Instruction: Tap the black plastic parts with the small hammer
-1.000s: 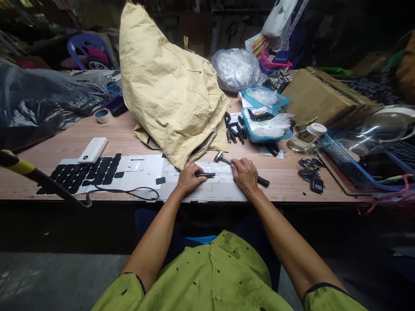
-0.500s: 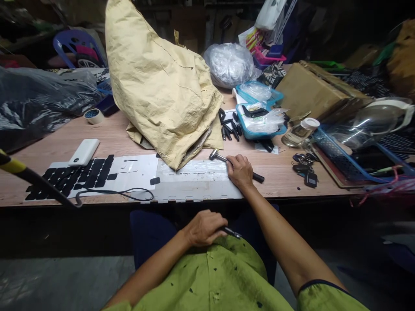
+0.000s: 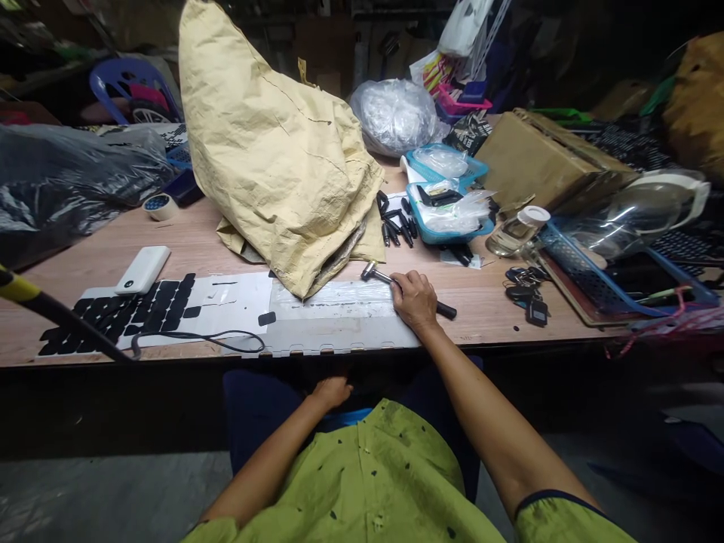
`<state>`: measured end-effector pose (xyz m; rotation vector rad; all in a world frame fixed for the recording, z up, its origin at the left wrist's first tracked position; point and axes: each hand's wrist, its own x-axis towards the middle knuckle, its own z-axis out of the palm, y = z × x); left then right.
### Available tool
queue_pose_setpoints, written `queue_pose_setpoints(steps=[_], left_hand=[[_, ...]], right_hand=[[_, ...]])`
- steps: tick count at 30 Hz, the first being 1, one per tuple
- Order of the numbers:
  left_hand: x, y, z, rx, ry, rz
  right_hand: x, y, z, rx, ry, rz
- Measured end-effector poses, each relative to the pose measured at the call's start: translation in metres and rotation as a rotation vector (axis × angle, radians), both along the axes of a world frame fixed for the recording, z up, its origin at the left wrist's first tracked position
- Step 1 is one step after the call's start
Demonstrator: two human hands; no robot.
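Wood-grain laminate covers the tabletop (image 3: 498,302), and near the middle of its front edge the right hand (image 3: 415,300) is clenched around the handle of a small hammer (image 3: 396,282). The hammer's metal head points toward the far left and its black grip sticks out to the right of the fist. The hand rests on the right end of a long white strip (image 3: 339,317) that runs along the front edge.

The left hand (image 3: 331,392) hangs below the front edge, over the lap; whether it grips anything cannot be told, since its fingers are turned away.

A large tan paper sack (image 3: 271,143) slumps just behind the strip, its lower corner overlapping the strip's far side and standing close to the hammer head. To the left along the front edge lie a sheet of black pads (image 3: 130,313), a white power bank (image 3: 143,269) and a thin black cable (image 3: 197,339). Behind the hammer lie loose black pieces (image 3: 394,222) and a blue tray (image 3: 446,215) of plastic bags. A bunch of keys (image 3: 526,298) sits to the right.
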<state>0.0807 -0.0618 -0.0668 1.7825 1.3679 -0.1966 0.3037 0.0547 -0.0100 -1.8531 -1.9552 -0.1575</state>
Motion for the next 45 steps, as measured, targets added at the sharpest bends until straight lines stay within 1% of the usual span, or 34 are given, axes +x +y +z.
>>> queue_pose_setpoints(steps=[1,3,4,5,6,7,8,9,10,11,13,15,16,18,20,23,26,27,29,33,36,38,40,42,45], left_hand=[[0.002,-0.001,0.011,-0.028,-0.001,-0.075],[0.006,0.002,0.041,-0.098,-0.092,-0.285],[0.007,0.007,0.059,-0.133,-0.191,-0.387],[0.008,0.014,0.078,-0.182,-0.303,-0.454],[0.009,0.025,0.096,-0.218,-0.426,-0.474],[0.009,0.038,0.112,-0.253,-0.547,-0.457],[0.010,0.054,0.126,-0.280,-0.658,-0.397],[0.012,0.071,0.137,-0.269,-0.743,-0.313],[0.014,0.090,0.144,-0.195,-0.804,-0.204],[0.016,0.110,0.147,-0.064,-0.841,-0.063],[0.020,0.147,0.144,0.230,-0.823,0.248],[0.023,0.175,0.135,0.422,-0.650,0.490],[0.022,0.185,0.131,0.487,-0.533,0.568],[0.014,0.197,0.124,0.603,-0.302,0.650],[-0.001,0.200,0.121,0.724,-0.136,0.686],[-0.030,0.203,0.121,0.854,-0.002,0.769],[-0.052,0.207,0.119,0.873,0.054,0.864],[-0.056,0.208,0.117,0.865,0.066,0.874],[-0.057,0.208,0.113,0.844,0.087,0.849],[-0.045,0.207,0.106,0.821,0.141,0.785],[-0.037,0.211,0.107,0.815,0.170,0.824],[-0.033,0.216,0.108,0.783,0.177,0.864],[-0.027,0.218,0.107,0.753,0.155,0.865],[-0.019,0.216,0.102,0.751,0.106,0.806],[-0.008,0.204,0.090,0.806,0.028,0.655]], right_hand=[[0.000,0.000,0.000,0.003,0.000,0.000],[-0.001,-0.001,0.000,0.002,0.000,-0.004],[-0.001,-0.001,0.000,-0.003,-0.001,-0.007],[-0.001,-0.001,0.000,-0.009,-0.001,-0.010],[-0.001,-0.001,0.001,-0.014,-0.002,-0.013],[-0.001,-0.001,0.001,-0.016,-0.002,-0.014],[-0.002,-0.001,0.001,-0.017,-0.002,-0.014],[-0.002,-0.001,0.001,-0.015,-0.002,-0.014],[-0.002,-0.001,0.002,-0.013,-0.002,-0.011],[-0.002,-0.001,0.002,-0.010,-0.003,-0.008],[-0.002,0.000,0.001,-0.004,-0.004,-0.002],[-0.002,0.000,0.000,0.005,-0.002,0.003],[-0.002,0.001,0.000,0.009,0.000,0.004],[-0.002,0.001,-0.002,0.017,0.002,0.004],[-0.002,0.001,-0.003,0.022,0.002,0.004],[-0.001,0.001,-0.004,0.023,0.008,0.006],[-0.001,0.001,-0.005,0.028,0.015,0.008],[0.000,0.001,-0.005,0.030,0.015,0.008],[0.000,0.001,-0.005,0.031,0.013,0.007],[-0.001,0.000,-0.005,0.032,0.005,0.004],[-0.001,-0.001,-0.004,0.033,0.003,0.003],[-0.002,-0.001,-0.003,0.033,0.005,0.001],[-0.003,-0.001,-0.003,0.031,0.006,-0.002],[-0.004,-0.001,-0.002,0.029,0.006,-0.004],[-0.005,-0.002,-0.001,0.024,0.004,-0.006]])
